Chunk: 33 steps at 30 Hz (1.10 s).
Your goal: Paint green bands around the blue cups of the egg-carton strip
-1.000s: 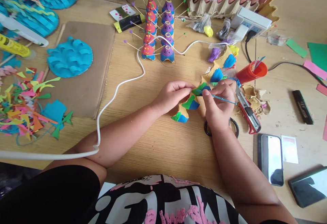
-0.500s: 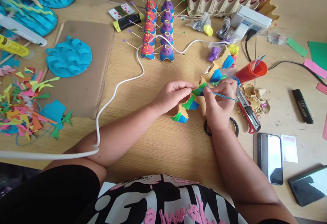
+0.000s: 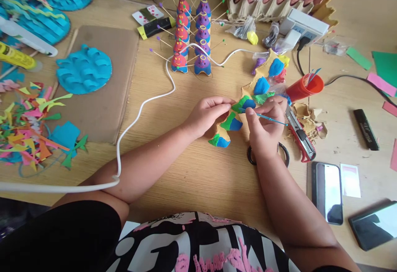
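Observation:
A scalloped cardboard strip (image 3: 250, 88) with several cups covered in blue and green clay runs diagonally across the table's middle. My left hand (image 3: 211, 113) pinches the strip's left edge near its middle. In my right hand (image 3: 269, 119) is a thin blue stick (image 3: 273, 119), its tip touching the green-and-blue cup beside my left fingers. A bit of green clay (image 3: 263, 97) lies by my right fingertips. Under my right wrist, scissors (image 3: 284, 154) show only their black handles. Just right of that hand rests a red-and-grey utility knife (image 3: 300, 133).
Two rows of red and purple figures (image 3: 202, 63) with pins stand behind. A white cable (image 3: 145, 101) crosses the table and my left arm. An orange cup (image 3: 306, 87), power strip (image 3: 304, 25) and phone (image 3: 327, 192) are right; cardboard (image 3: 99, 119) and paper scraps (image 3: 34, 131) left.
The strip has shifted and tilted slightly, showing more of its blue and green cups. My right hand has moved a little left with the stick.

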### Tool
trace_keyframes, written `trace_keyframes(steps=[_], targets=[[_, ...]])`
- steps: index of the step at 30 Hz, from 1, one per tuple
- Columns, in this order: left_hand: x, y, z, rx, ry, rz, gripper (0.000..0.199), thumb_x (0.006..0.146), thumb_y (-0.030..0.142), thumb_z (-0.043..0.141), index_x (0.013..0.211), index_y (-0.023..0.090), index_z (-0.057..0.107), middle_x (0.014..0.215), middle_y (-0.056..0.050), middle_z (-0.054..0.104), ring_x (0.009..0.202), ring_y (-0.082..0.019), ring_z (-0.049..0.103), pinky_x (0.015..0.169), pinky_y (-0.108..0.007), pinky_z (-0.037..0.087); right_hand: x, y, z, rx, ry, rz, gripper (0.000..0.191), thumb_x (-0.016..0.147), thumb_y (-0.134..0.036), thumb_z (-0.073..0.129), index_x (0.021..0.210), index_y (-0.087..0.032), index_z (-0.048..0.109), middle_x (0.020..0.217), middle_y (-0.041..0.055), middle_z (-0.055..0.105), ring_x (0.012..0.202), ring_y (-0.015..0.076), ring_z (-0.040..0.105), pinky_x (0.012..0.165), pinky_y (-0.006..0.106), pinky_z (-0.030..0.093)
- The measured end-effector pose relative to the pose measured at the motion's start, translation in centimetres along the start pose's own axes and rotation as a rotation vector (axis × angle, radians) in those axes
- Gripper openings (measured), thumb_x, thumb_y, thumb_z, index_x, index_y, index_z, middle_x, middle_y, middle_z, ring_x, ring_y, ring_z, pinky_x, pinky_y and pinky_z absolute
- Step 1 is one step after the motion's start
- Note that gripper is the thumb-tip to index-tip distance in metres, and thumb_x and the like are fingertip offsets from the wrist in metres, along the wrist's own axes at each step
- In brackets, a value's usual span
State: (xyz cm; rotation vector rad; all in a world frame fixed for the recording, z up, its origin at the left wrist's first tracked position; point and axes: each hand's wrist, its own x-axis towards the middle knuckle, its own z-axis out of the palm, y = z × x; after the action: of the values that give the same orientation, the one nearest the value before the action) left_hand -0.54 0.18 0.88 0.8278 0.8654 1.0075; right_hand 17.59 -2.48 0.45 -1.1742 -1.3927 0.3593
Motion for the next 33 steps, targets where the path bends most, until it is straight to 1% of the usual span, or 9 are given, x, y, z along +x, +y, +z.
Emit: trace_keyframes(steps=[3,6,8,11,14,22,26,29,33], targets=[[0.1,0.2,0.1,-0.097,0.045,-0.030,0.016,0.081,0.030,0.086,0.092,0.018,0.084,0.079,-0.001,0.080,0.072,-0.013,0.072,0.071,-0.024,0.055,0.0,0.1,0.3,0.075,0.072,0.017,0.037,0.095,-0.060,0.080,0.086,-0.028,0.064,0.098,0.0016,0.052,0.103,0.0226,0.061,0.107,0.053,0.056],[0.2,0.7,0.3,-0.218,0.053,-0.069,0.010,0.086,0.023,0.084,0.092,0.016,0.082,0.079,-0.002,0.080,0.069,-0.012,0.072,0.069,-0.024,0.055,0.0,0.2,0.7,0.224,0.163,0.059,0.032,0.098,-0.056,0.080,0.091,-0.030,0.064,0.088,-0.0014,0.052,0.085,0.0172,0.060,0.090,0.042,0.060],[0.2,1.1,0.4,-0.277,0.043,-0.096,0.005,0.090,0.019,0.079,0.094,0.016,0.081,0.080,-0.002,0.080,0.068,-0.012,0.072,0.067,-0.025,0.056,0.0,0.2,0.9,0.326,0.193,0.105,0.029,0.099,-0.054,0.079,0.094,-0.030,0.064,0.083,-0.0038,0.052,0.073,0.0129,0.056,0.076,0.035,0.057],[0.3,1.4,0.3,-0.332,0.044,-0.125,0.011,0.096,0.013,0.070,0.094,0.016,0.081,0.083,-0.003,0.081,0.072,-0.012,0.075,0.071,-0.025,0.058,0.1,0.1,1.0,0.441,0.189,0.184,0.025,0.099,-0.048,0.082,0.096,-0.028,0.066,0.081,-0.0062,0.055,0.066,0.0081,0.055,0.065,0.027,0.049],[0.3,1.5,0.2,-0.365,0.020,-0.170,0.020,0.100,0.011,0.063,0.099,0.018,0.082,0.086,-0.003,0.082,0.075,-0.013,0.076,0.074,-0.026,0.059,0.2,-0.1,1.0,0.480,0.107,0.264,0.025,0.099,-0.048,0.082,0.097,-0.028,0.068,0.080,-0.0061,0.060,0.069,0.0078,0.060,0.066,0.025,0.048],[0.0,2.1,0.3,-0.471,-0.093,-0.293,0.034,0.107,0.014,0.055,0.133,0.018,0.077,0.094,-0.006,0.086,0.081,-0.017,0.082,0.079,-0.027,0.062,-0.1,-0.1,0.9,0.476,-0.109,0.435,0.034,0.097,-0.061,0.079,0.091,-0.028,0.071,0.080,-0.0030,0.067,0.074,0.0126,0.063,0.073,0.029,0.056],[-0.1,2.3,0.5,-0.469,-0.112,-0.303,0.035,0.109,0.013,0.049,0.131,0.015,0.076,0.099,-0.009,0.087,0.090,-0.019,0.085,0.083,-0.028,0.063,-0.3,0.2,0.8,0.504,-0.196,0.481,0.034,0.095,-0.063,0.081,0.094,-0.029,0.075,0.086,-0.0025,0.070,0.079,0.0140,0.067,0.077,0.031,0.060],[-0.2,2.4,0.5,-0.470,-0.119,-0.304,0.037,0.109,0.010,0.045,0.127,0.015,0.077,0.095,-0.008,0.086,0.084,-0.017,0.083,0.081,-0.027,0.063,-0.4,0.5,0.7,0.537,-0.216,0.511,0.032,0.094,-0.061,0.083,0.097,-0.030,0.077,0.087,-0.0032,0.071,0.079,0.0133,0.067,0.077,0.030,0.059],[-0.3,2.2,0.4,-0.501,-0.138,-0.348,0.035,0.106,0.010,0.052,0.131,0.015,0.077,0.088,-0.006,0.084,0.072,-0.015,0.079,0.076,-0.025,0.061,-0.6,0.7,0.7,0.616,-0.238,0.525,0.031,0.091,-0.058,0.087,0.101,-0.030,0.078,0.092,-0.0037,0.073,0.080,0.0128,0.066,0.077,0.029,0.057]])
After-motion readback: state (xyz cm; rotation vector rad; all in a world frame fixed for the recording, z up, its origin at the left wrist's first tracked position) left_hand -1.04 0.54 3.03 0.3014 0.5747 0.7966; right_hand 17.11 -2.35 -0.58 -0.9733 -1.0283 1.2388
